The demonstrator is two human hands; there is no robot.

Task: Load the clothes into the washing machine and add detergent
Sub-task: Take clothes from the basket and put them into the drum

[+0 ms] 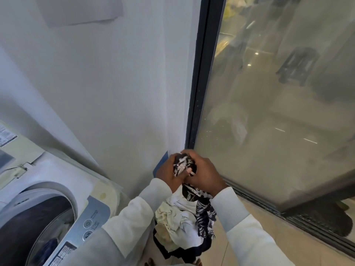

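Head view. Low in the centre of the frame, the left hand (168, 170) and the right hand (206, 176) meet. The fingers of both are curled tight round a bunched black-and-white patterned garment (183, 163), whose tail hangs down between the white sleeves (236, 206). Directly beneath is a pile of white and cream clothes (178, 221), just beside the top-loading washing machine (63, 189) at lower left. Its drum opening (34, 227) is uncovered and its control panel (90, 223) faces the person. A glass sliding door (269, 112) fills the right half, and a white wall (115, 73) the upper left.
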